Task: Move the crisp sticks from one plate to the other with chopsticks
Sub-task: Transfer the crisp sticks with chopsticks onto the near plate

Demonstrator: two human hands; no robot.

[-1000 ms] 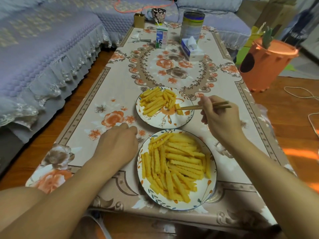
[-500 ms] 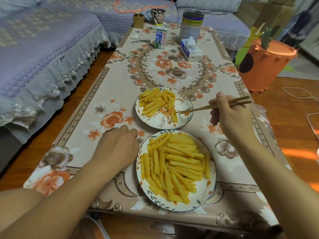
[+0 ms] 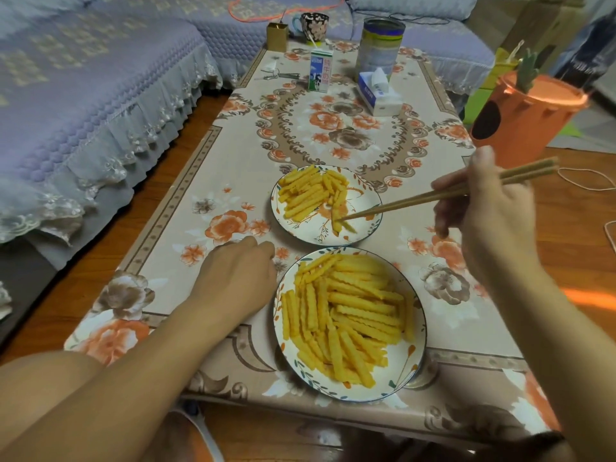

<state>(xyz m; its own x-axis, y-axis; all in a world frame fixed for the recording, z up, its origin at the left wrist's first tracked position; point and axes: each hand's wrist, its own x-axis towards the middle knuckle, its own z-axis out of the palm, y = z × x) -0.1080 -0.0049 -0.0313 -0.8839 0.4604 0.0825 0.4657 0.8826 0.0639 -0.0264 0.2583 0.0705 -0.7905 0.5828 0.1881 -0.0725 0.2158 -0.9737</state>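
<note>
Two flowered white plates stand on the table. The near plate carries a big heap of yellow crinkled crisp sticks. The far plate holds a smaller heap of sticks on its left half, with a couple of sticks lying near its middle. My right hand grips a pair of wooden chopsticks whose tips touch those middle sticks. My left hand rests on the tablecloth, fingers curled under, just left of the near plate and holding nothing.
At the table's far end stand a milk carton, a tissue box, a tall tin, a mug and a small yellow box. A sofa runs along the left. An orange bin stands right of the table.
My right hand has drawn back to the right and risen. The chopstick tips now sit lower on the far plate, at the sticks in its middle. My left hand stayed put.
</note>
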